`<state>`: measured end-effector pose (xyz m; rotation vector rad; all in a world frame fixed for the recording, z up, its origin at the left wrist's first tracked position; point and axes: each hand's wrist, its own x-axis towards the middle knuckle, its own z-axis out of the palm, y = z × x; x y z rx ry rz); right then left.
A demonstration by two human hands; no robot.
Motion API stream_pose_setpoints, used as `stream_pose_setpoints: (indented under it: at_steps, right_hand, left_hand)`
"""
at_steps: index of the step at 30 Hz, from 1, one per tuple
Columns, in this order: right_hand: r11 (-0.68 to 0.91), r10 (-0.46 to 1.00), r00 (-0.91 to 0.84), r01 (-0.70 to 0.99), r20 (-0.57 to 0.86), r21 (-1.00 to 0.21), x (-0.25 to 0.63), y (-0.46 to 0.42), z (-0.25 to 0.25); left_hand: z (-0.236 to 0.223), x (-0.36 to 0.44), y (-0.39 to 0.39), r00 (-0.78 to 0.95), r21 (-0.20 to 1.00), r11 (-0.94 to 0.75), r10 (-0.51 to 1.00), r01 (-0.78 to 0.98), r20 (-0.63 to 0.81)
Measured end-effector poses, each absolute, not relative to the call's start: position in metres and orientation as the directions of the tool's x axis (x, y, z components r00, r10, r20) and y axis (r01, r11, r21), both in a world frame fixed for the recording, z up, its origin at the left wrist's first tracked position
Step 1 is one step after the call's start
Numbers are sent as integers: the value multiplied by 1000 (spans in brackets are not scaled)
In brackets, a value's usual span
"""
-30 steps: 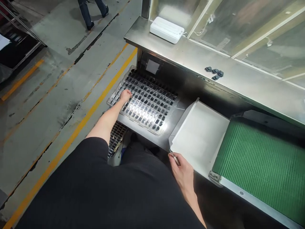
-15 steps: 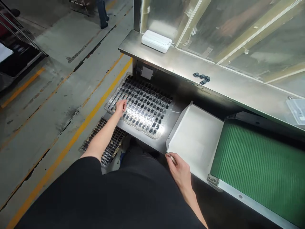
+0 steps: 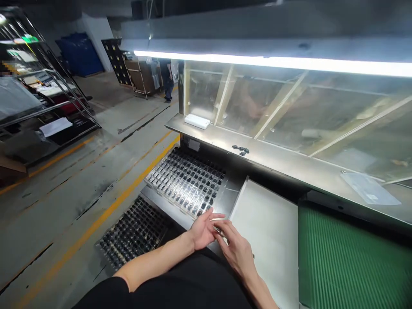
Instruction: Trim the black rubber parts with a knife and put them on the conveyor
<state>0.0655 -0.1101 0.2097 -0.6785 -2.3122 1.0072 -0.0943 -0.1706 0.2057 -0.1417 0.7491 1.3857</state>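
My left hand (image 3: pixel 202 229) is palm up in front of my body, its fingers stretched out to the right. My right hand (image 3: pixel 237 249) meets it from the right, fingers closed around a small slim metal tool (image 3: pixel 218 230) whose exact kind I cannot make out. The fingertips of both hands overlap, hiding whatever lies between them. Just beyond my left hand lies a clear plastic tray (image 3: pixel 152 182) with rows of small black parts in its pockets.
Lower left is another tray of black parts (image 3: pixel 131 231). A white board (image 3: pixel 267 231) and a green conveyor belt (image 3: pixel 350 262) lie to the right. On the metal ledge are a white box (image 3: pixel 197 121), several black pieces (image 3: pixel 241 150) and a clear plastic sheet (image 3: pixel 370 189). A person (image 3: pixel 167 79) stands far off.
My left hand has moved from above the tray back to my right hand, opening from a closed pinch to palm up. The view has tilted upward.
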Motion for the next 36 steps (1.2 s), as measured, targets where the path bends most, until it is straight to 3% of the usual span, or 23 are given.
stream_pose_setpoints:
  at_steps: [8,17,24,27,31,36]
  right_hand:
    - [525,684,-683,215,257,-824,97,-102,206]
    - [262,803,-592,247,69,-933,114,-97,213]
    - [23,870,-492,122,-41,-992,112,-99,234]
    - [-65,906,-416,40,-76,-997,113,-102,245]
    - [-152,931,-346,-71,-118,-986,110,-109,263]
    - [-248,912,-374,-181,-167,-952,107,-119,279]
  left_hand:
    - [206,-73,-163,37,337,239,859,-911,-511]
    - [219,-53,-172,34,407,246,887,-880,-461]
    - [254,-60,-173,8,450,237,891,-861,-454]
    - [264,-56,-175,-53,593,198,924,-781,-378]
    - [271,-46,-178,-183,840,95,957,-534,-225]
    - [278,-40,-175,-208,888,43,966,-457,-154]
